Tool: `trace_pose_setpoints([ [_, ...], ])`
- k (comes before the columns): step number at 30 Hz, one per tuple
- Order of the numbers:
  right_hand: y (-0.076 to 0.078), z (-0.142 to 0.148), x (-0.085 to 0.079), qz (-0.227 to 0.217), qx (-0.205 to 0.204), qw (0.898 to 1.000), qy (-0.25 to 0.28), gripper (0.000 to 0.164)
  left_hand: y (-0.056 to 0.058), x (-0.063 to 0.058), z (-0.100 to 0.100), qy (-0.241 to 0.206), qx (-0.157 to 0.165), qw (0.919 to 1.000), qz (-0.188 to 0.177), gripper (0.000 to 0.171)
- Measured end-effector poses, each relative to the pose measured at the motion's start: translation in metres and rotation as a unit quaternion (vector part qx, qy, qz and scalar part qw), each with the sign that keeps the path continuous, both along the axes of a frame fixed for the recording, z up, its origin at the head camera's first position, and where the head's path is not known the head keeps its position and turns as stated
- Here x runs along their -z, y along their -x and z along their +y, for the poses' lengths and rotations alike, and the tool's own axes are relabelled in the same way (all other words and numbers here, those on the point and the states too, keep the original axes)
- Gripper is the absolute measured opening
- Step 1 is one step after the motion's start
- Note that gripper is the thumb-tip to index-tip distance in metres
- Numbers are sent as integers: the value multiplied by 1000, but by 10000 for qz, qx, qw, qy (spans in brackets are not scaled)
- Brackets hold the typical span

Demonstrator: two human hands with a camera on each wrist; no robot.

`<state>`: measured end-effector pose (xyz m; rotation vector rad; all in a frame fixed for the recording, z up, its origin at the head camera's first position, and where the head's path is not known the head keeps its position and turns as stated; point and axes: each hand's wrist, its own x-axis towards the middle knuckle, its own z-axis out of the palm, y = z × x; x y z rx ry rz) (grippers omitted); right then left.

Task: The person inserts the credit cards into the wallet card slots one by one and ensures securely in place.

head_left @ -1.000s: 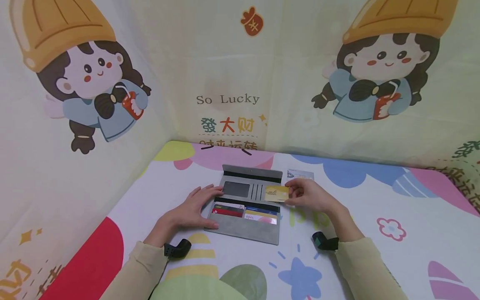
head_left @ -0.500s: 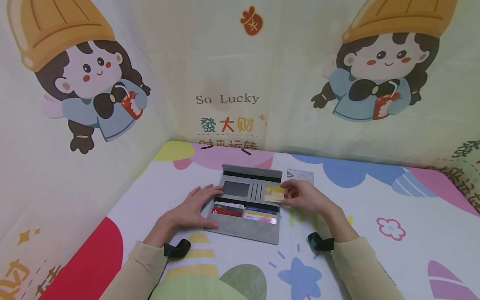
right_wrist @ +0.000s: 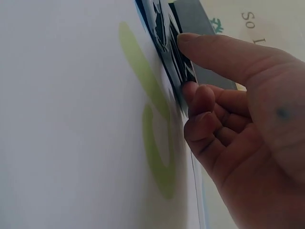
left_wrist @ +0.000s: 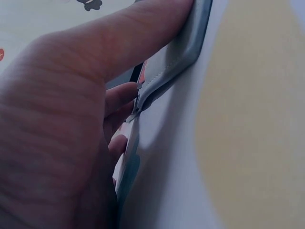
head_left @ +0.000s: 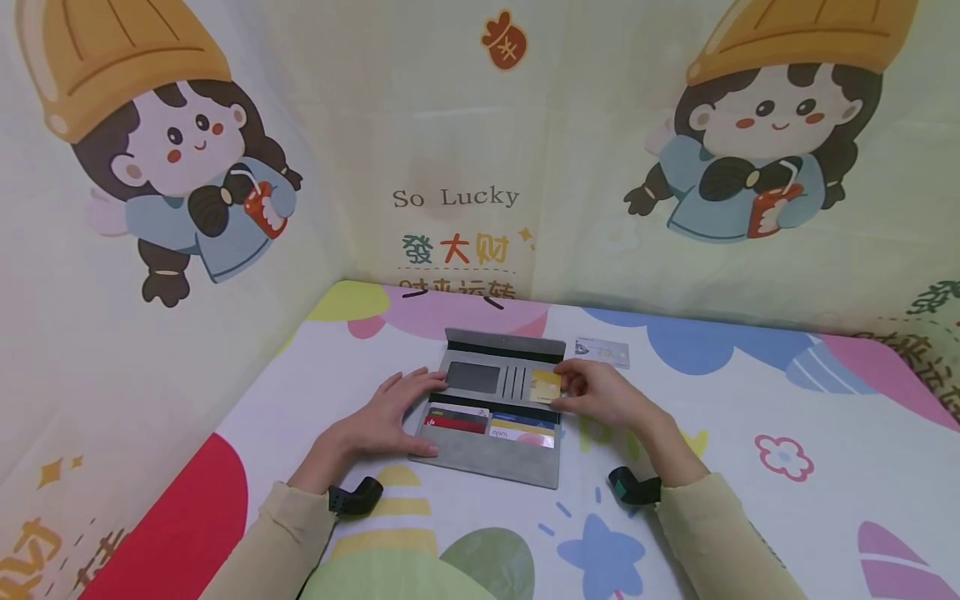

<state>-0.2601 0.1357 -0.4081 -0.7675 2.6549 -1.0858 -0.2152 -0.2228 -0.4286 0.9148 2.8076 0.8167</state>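
Observation:
A grey wallet [head_left: 487,467] lies unfolded on the table in the head view, a dark window on its upper panel. My left hand [head_left: 386,417] rests on its left edge, thumb on the lower flap and fingers stretched along the side. At the upper panel's right side, my right hand [head_left: 603,392] pinches a gold card [head_left: 545,386] by its short edge with thumb and fingers. How deep the card sits in a slot cannot be told. Several cards, among them a red card [head_left: 455,423], fill the lower pockets. The left wrist view shows the thumb pressing the wallet [left_wrist: 183,55].
Beyond my right hand, a silvery card [head_left: 602,352] lies flat on the table. A patterned cloth [head_left: 720,533] covers the table, and a printed backdrop [head_left: 585,167] rises behind and to the left. Both wrists wear black cameras.
My right hand has moved left with the gold card, and less of the card shows now. More of the silvery card is uncovered. The left hand and wallet have stayed in place.

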Motion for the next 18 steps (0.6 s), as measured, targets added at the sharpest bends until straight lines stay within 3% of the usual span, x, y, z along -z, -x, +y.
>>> trace_pose_setpoints([
  [18,-1,-2,-1,-528,559,9970,47,53,1,1,-1,81,-41,10000,-23,90],
])
